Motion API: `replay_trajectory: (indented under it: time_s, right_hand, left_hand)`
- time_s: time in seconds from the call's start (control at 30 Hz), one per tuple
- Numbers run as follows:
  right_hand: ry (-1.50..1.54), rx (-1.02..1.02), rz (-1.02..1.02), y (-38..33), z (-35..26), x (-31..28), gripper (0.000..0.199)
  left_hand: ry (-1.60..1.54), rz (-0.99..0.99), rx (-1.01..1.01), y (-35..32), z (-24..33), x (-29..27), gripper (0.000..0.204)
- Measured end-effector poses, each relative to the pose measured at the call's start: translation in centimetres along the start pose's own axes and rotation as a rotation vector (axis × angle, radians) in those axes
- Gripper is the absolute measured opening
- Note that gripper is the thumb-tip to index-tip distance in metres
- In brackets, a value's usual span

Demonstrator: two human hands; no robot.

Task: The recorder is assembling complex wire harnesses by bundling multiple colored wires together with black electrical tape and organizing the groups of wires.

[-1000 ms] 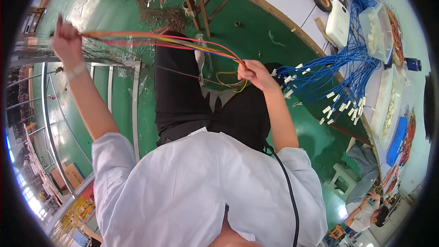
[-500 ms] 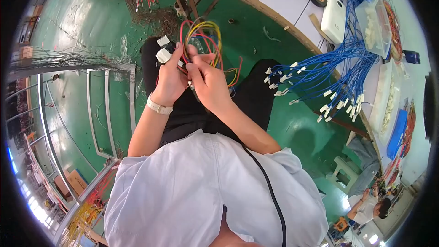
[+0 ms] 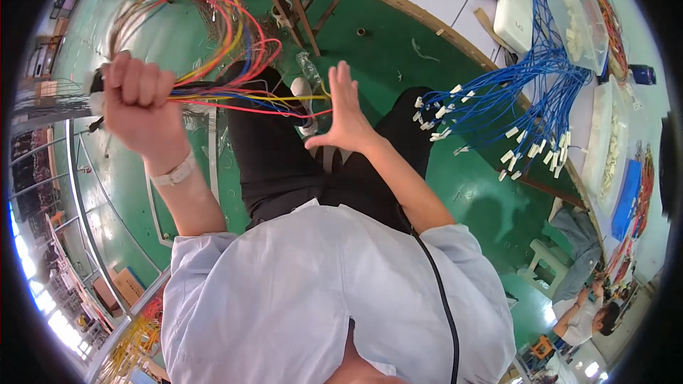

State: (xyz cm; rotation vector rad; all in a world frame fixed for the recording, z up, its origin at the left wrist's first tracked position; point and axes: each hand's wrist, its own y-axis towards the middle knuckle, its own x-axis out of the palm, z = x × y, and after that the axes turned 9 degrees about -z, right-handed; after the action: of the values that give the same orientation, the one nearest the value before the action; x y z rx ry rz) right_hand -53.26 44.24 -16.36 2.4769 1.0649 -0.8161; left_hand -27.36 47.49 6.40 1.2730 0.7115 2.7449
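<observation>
My left hand (image 3: 139, 103) is raised at the left, its fingers wrapped round a wire harness (image 3: 213, 75). The harness has red, yellow, blue and dark wires, looped above the fist and trailing to the right. Pale and black pieces at its end, blurred, poke out on the fist's far left side. My right hand (image 3: 341, 114) is open above my lap, fingers stretched up and thumb apart. The loose wire ends reach close to its fingers; whether they touch I cannot tell.
Blue wires with white connectors (image 3: 526, 149) hang over the edge of the workbench (image 3: 455, 25) at right, near a clear plastic box (image 3: 580, 25) and a white power bank (image 3: 512, 14). A metal frame rack (image 3: 78, 163) stands left. Another person (image 3: 590, 320) sits far lower right, near a stool (image 3: 544, 267).
My left hand has swung up and left with the harness, drawing its wires out. The right hand has let go and spread its fingers, moving slightly right.
</observation>
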Motion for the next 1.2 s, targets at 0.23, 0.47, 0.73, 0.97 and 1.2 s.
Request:
replay_trajectory:
  time_s: [0.23,0.47,0.73,0.97,1.2]
  right_hand:
    - [0.196,-0.113,0.115,8.3,-1.5,3.9,0.133]
    - [0.394,-0.073,0.081,8.8,-2.2,5.8,0.115]
    - [0.251,-0.09,0.267,7.9,-2.5,5.4,0.116]
    - [0.16,-0.118,0.406,7.1,-2.2,5.9,0.114]
    - [0.061,-0.104,0.605,6.2,-1.4,6.4,0.094]
  left_hand:
    - [-0.033,-0.123,0.071,1.5,3.8,0.6,0.023]
    - [0.047,-0.069,0.161,0.8,8.9,-1.2,0.024]
    - [0.012,-0.024,0.182,0.0,10.8,-3.1,0.021]
    - [0.036,-0.014,0.205,-0.4,11.6,-3.0,0.019]
    - [0.062,0.01,0.225,-0.6,11.9,-3.1,0.019]
